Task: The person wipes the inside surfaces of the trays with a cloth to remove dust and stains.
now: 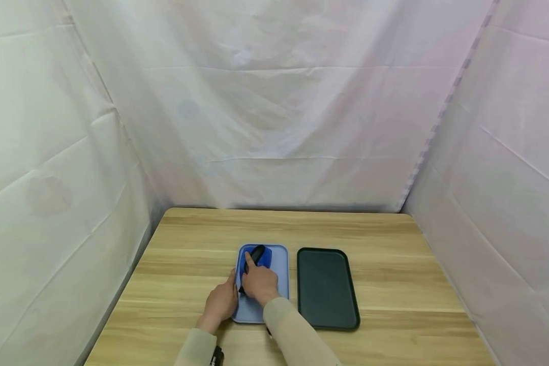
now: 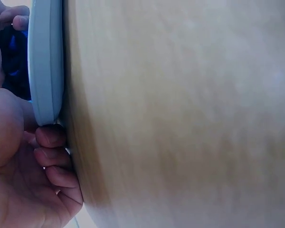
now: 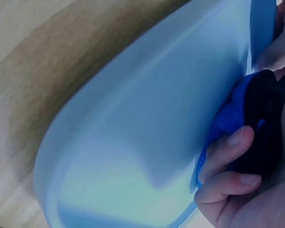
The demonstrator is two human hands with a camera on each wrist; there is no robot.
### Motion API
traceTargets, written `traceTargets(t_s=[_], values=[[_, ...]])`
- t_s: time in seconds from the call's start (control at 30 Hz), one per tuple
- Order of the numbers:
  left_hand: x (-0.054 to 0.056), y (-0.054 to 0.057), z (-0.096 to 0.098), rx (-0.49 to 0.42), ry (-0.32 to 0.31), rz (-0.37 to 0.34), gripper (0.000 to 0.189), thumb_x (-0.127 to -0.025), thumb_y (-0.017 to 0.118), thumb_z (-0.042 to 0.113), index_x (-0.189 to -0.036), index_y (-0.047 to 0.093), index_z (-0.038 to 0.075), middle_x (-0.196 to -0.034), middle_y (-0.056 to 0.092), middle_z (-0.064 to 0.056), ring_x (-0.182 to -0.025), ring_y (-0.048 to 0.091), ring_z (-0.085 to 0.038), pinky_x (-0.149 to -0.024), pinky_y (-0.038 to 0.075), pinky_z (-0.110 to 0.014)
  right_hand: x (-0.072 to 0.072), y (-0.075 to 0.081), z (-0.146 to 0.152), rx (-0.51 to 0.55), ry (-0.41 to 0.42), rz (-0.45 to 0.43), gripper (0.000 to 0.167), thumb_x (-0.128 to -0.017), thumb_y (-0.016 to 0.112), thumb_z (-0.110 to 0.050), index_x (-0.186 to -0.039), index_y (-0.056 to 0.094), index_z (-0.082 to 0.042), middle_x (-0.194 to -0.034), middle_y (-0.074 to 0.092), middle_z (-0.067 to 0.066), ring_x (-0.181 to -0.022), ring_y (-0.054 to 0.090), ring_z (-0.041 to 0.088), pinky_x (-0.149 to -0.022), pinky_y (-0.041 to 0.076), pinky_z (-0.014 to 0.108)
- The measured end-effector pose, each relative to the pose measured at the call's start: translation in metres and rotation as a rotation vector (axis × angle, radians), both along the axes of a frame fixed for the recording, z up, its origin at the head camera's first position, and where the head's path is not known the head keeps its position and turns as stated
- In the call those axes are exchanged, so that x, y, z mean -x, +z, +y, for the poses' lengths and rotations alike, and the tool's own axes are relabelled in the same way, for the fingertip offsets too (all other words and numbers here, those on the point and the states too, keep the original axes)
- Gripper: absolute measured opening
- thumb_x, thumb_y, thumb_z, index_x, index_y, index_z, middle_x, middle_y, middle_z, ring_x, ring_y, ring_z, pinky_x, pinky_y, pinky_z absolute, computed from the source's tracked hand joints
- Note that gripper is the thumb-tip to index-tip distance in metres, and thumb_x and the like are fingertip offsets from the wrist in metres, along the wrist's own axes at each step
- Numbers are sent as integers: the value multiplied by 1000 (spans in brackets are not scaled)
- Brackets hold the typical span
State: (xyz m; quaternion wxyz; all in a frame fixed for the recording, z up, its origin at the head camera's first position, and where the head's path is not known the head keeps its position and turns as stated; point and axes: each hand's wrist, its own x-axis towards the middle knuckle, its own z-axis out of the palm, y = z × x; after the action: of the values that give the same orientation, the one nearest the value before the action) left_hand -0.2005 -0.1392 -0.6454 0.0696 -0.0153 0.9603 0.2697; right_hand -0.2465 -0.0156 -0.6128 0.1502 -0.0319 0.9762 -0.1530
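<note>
A light blue tray (image 1: 281, 284) lies on the wooden table in the head view. On its left half is a blue item with a long black curved part (image 1: 257, 251), much of it hidden by my right hand (image 1: 261, 283). That hand grips the item, its index finger stretched along the black part. In the right wrist view, two curled fingers (image 3: 228, 187) press against the item's blue and black cloth-like surface (image 3: 230, 114). My left hand (image 1: 221, 301) holds the tray's left side, with several curled fingertips against the outer rim (image 2: 47, 61) in the left wrist view.
A dark green tray (image 1: 327, 287) lies just right of the light blue one. The wooden table (image 1: 201, 239) is enclosed by white cloth walls (image 1: 279, 112) at the back and both sides. A small dark object on the left wrist (image 1: 217, 356) shows near the sleeve.
</note>
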Motion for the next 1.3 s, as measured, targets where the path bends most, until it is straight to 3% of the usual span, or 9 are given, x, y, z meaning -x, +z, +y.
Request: traceTargets(t_s=[0.37,0.63,0.9,1.3], values=[[1,2,2,-11,6,-20,55,-108,48,15,-160,36,2,-74,66,-14,-56,54,-20,-53,44,-37,8,-5,9,-14,-2,-13,65,-105,52,-50,-163,23,-47,-62,59,9,-53,53,23,-52,43,39],[-1,2,3,3,0,23,54,-106,50,14,-157,39,0,-81,71,-19,-59,56,-20,-55,48,-42,12,-5,21,-11,-5,-23,66,-105,53,-49,-163,22,-47,-57,56,7,-50,53,23,-50,42,39],[-2,5,3,12,14,17,54,-106,49,14,-157,39,-1,-92,73,-24,-64,62,-23,-59,51,-44,13,-4,33,5,-7,-7,65,-105,54,-45,-163,25,-44,-57,57,8,-49,54,24,-50,41,40],[0,5,2,-1,39,2,55,-106,50,15,-158,39,2,-99,74,-27,-72,69,-31,-63,53,-47,19,-3,48,29,-5,-59,64,-105,54,-45,-162,26,-46,-61,57,9,-53,55,25,-51,40,40]])
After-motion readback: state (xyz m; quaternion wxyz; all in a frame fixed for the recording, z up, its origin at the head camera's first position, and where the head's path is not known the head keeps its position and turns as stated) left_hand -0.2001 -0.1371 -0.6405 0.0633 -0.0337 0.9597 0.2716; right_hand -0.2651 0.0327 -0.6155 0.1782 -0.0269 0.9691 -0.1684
